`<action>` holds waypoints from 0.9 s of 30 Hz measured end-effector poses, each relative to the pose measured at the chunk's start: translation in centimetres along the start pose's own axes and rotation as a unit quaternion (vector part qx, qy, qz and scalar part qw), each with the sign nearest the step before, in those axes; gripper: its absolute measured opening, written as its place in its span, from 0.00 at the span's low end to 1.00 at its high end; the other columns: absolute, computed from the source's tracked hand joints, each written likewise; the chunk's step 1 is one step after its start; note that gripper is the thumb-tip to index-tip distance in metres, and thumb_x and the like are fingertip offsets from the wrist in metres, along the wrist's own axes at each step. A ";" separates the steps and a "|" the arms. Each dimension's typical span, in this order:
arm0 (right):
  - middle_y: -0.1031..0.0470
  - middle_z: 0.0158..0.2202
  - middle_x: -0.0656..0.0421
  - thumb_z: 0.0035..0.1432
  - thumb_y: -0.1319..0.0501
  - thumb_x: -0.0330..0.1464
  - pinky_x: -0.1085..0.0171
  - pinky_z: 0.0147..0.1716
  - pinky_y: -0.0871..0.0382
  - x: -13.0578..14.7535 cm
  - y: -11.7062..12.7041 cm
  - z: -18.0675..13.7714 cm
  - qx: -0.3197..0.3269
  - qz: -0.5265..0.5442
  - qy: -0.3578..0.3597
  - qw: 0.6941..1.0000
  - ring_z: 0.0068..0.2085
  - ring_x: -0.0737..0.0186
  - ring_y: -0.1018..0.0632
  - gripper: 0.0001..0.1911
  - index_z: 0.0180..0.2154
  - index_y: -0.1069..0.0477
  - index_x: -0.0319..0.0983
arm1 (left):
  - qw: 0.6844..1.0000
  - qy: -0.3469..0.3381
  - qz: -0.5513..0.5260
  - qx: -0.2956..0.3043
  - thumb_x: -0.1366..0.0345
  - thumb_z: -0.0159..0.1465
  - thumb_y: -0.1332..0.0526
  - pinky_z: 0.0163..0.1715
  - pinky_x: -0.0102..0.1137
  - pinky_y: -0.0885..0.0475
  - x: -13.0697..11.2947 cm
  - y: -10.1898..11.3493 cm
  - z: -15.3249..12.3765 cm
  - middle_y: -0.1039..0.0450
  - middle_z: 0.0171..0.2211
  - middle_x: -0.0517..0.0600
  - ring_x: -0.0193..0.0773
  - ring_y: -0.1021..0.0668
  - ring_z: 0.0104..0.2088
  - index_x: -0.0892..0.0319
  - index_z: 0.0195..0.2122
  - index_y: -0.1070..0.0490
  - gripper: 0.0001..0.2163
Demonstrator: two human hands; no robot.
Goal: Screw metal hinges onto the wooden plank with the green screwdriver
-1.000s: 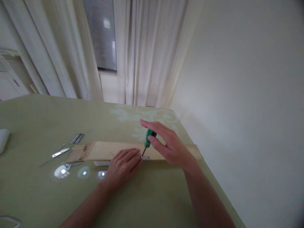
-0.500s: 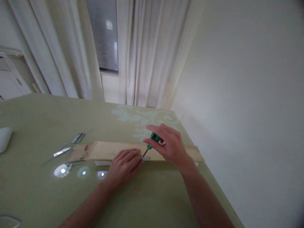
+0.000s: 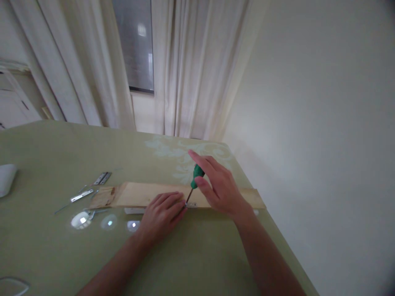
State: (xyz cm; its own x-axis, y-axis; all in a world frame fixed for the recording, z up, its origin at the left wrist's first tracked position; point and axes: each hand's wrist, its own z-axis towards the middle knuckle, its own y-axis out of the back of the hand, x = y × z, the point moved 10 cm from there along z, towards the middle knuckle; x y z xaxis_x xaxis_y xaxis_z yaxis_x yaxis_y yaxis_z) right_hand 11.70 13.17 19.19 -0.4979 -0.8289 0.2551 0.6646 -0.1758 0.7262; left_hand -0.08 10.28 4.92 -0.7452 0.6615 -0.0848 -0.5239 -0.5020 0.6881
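Observation:
A long pale wooden board [image 3: 138,195] lies across the table. My left hand [image 3: 162,213] rests over it, its fingers on top and its thumb by the front edge, steadying the board. Just right of these fingertips, a small metal hinge leaf [image 3: 193,204] sits at the board's front edge. My right hand [image 3: 220,187] holds a green-handled screwdriver [image 3: 197,176] loosely, thumb against the handle and index finger raised. The screwdriver leans slightly, its tip at the hinge's left end beside my left fingertips. Whether a screw is under the tip is too small to tell.
Left of the board lie a folded hinge [image 3: 103,178], another metal hinge piece [image 3: 82,195] and several thin metal pieces. A white object [image 3: 6,179] stands at the table's left. The table's [image 3: 197,255] right edge runs along a wall [image 3: 324,144]; curtains [image 3: 200,70] hang behind.
My right hand has shifted its fingers on the screwdriver, opening them further, and the handle has tilted more upright. My left hand and the board have stayed in place.

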 end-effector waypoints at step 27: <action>0.26 0.45 0.54 0.63 0.28 0.40 0.57 0.45 0.22 0.0 2.0 -0.6 -0.190 0.060 0.002 0.980 0.46 0.57 0.21 0.15 0.51 0.18 0.45 | 1.000 0.002 -0.002 -0.002 0.63 0.73 0.38 0.51 0.43 0.22 -0.2 0.1 0.2 0.17 0.51 0.53 0.47 0.18 0.50 0.55 0.49 0.20 0.08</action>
State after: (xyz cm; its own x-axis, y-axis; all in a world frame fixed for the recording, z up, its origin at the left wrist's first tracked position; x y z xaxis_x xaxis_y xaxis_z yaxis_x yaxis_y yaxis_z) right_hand 13.32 12.47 20.24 -0.4022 -0.8579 0.3198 0.8778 -0.2621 0.4009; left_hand 0.07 10.21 5.15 -0.7445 0.6615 -0.0898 -0.5282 -0.5015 0.6852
